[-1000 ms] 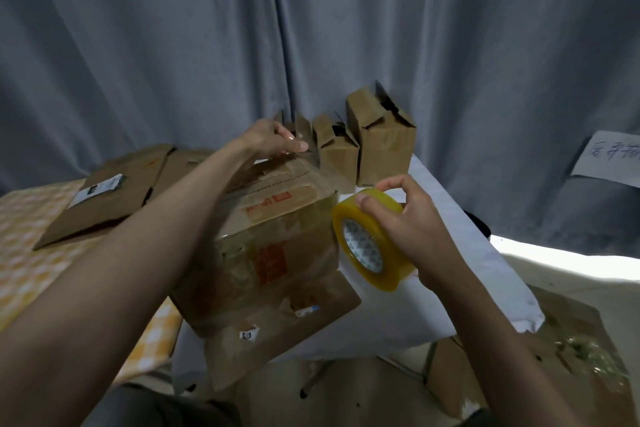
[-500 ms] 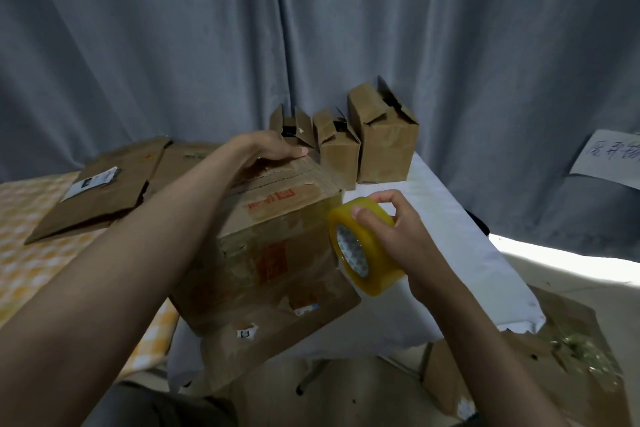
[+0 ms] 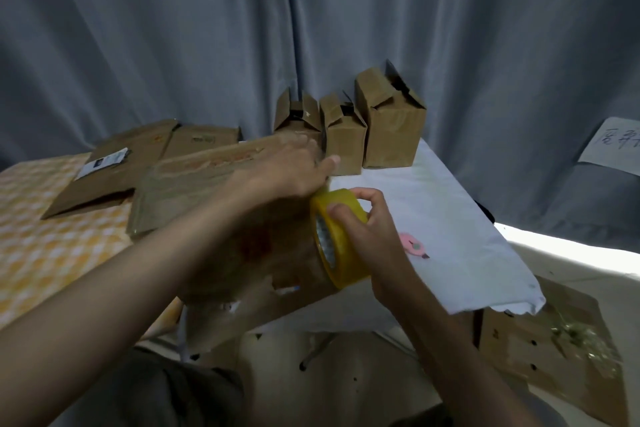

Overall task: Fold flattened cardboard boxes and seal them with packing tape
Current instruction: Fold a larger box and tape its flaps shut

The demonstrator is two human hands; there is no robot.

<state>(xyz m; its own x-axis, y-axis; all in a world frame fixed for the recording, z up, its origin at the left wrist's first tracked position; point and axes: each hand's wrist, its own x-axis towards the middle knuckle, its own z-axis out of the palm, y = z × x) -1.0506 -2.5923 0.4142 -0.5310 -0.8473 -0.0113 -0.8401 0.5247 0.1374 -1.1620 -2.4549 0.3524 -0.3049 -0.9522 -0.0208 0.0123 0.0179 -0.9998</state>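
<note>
A worn brown cardboard box with red print stands at the table's near edge, one flap hanging down in front. My left hand lies flat on the box's top right corner, fingers stretched toward the tape. My right hand grips a yellow roll of packing tape held against the box's right side, thumb and fingers curled round its rim.
Three small folded boxes stand at the back by the grey curtain. Flattened boxes lie back left on the yellow checked cloth. A pink cutter rests on the white cloth. More cardboard lies on the floor at right.
My left hand slid right and nearer along the box top to its right corner. The tape roll in my right hand moved up against the box's side. The pink cutter came into sight.
</note>
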